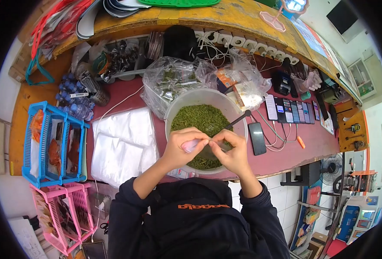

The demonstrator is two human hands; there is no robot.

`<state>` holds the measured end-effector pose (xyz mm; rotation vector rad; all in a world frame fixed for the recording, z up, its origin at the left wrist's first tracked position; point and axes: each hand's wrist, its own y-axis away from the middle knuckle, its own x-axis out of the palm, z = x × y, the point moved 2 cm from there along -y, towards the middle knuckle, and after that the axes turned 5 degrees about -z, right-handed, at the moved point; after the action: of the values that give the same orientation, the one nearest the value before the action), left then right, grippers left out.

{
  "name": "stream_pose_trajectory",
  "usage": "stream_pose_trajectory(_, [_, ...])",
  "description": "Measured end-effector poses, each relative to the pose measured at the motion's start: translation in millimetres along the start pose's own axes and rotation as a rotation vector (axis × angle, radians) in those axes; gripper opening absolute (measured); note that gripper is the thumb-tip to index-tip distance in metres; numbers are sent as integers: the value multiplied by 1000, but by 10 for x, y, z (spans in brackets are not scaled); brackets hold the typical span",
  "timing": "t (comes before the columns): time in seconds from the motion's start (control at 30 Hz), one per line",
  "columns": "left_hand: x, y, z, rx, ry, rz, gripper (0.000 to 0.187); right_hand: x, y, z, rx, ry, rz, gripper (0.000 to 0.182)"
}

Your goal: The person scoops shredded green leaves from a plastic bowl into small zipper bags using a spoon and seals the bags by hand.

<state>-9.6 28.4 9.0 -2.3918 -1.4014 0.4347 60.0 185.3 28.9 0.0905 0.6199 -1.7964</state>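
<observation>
Over a large whitish bucket (241, 129) of chopped green leaves (195, 116), my two hands meet at the fingertips. My left hand (186, 144) is closed, with a small pale pink, thin-looking piece (192, 145) showing between its curled fingers. Thumb and forefinger of my right hand (230, 151) are pinched together right at the left fingertips; what they grip is too small to make out. A dark-handled utensil (239, 119) leans on the bucket's right rim, its lower end hidden behind my right hand. Left of the bucket lie stacked clear plastic bags (124, 140).
Behind the bucket is a plastic bag of green leaves (173, 80). Several phones (290, 111) line the right side, with a dark phone (256, 138) and cables nearer. A blue basket (55, 144) and a pink basket (66, 213) stand left. A wooden shelf (156, 19) overhangs the back.
</observation>
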Motion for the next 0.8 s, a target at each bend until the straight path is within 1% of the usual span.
stream_pose_trajectory(0.03, [-24, -13, -18, 13, -42, 8, 6, -1, -1, 22, 55, 10, 4, 9])
stream_pose_trajectory(0.07, [-41, -9, -40, 11, -45, 6, 6, 15, 4, 27, 54, 7, 7, 9])
stream_pose_trajectory(0.13, [-48, 1, -92, 65, -173, -10, 4, 20, 22, 42, 18, 50, -6, 7])
stream_pose_trajectory(0.17, [-78, -10, -113, 63, -172, -9, 4, -18, 33, 70, 20, 51, -6, 7])
stream_pose_trajectory(0.23, [-197, -49, -167, 90, -197, -154, 5, -140, 54, 140, 29, 12, -33, 7])
stream_pose_trajectory(0.37, [-213, -288, -231, 62, -190, -138, 4, -217, 55, 108, 41, 0, -55, 8])
stream_pose_trajectory(0.43, [-239, -535, -114, 221, -225, -308, 3, -243, -5, 28, 190, -134, -189, 10])
stream_pose_trajectory(0.47, [-366, -710, -10, 216, -277, -410, 5, -261, -24, 18, 187, -134, -189, 10])
stream_pose_trajectory(0.5, [-501, -899, 24, 239, -316, -450, 10, -297, -41, 0, 217, -190, -231, 11])
stream_pose_trajectory(0.53, [-610, -1049, 103, 207, -358, -445, 18, -322, -49, -18, 247, -245, -272, 12])
stream_pose_trajectory(0.6, [-694, -1212, 257, 124, -497, -382, 26, -298, -26, -110, 241, -256, -275, 12])
stream_pose_trajectory(0.63, [-671, -1187, 319, 130, -498, -381, 26, -270, -22, -143, 220, -198, -246, 12])
stream_pose_trajectory(0.7, [-580, -1062, 409, 107, -623, -337, 40, -233, -1, -245, 190, -59, -204, 15])
stream_pose_trajectory(0.73, [-484, -958, 401, -5, -458, -265, 43, -219, -25, -235, 191, -58, -211, 15])
stream_pose_trajectory(0.77, [-362, -821, 389, -120, -292, -193, 46, -184, -73, -189, 107, 51, -226, 16])
stream_pose_trajectory(0.8, [-251, -693, 447, -124, -194, -71, 45, -137, -118, -131, 23, 161, -237, 18])
